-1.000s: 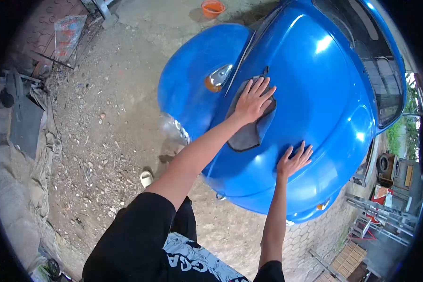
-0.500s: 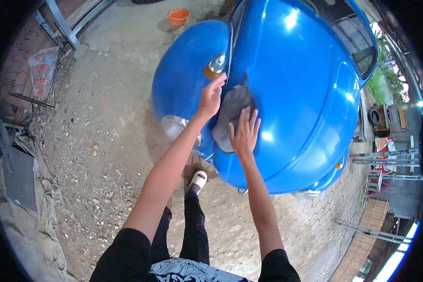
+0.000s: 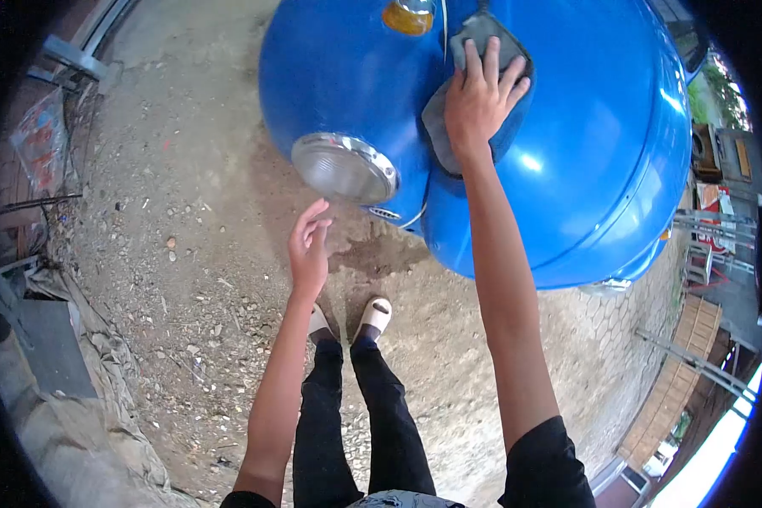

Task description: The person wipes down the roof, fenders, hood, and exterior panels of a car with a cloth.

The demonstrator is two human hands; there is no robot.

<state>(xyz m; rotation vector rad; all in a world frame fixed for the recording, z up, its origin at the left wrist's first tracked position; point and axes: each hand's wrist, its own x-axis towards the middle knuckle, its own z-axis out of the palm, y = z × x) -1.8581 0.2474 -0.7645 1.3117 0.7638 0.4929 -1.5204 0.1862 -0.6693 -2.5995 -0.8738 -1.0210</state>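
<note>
My right hand lies flat with fingers spread on a grey cloth, pressing it against the front hood of a blue car. The cloth sits beside the seam where the hood meets the rounded fender. Off the car, my left hand hangs in the air just below the chrome-rimmed headlight. Its fingers are loosely bent and apart, with nothing in them. An amber and chrome turn signal shows on top of the fender.
Gritty ground surrounds my feet, with a dark wet patch below the car's front. A crumpled tarp lies at the left. At the right stand a bamboo panel and metal poles.
My left hand has come off the car and dropped toward me. My right hand remains on the cloth. The view has shifted closer and lower, and both feet now show.
</note>
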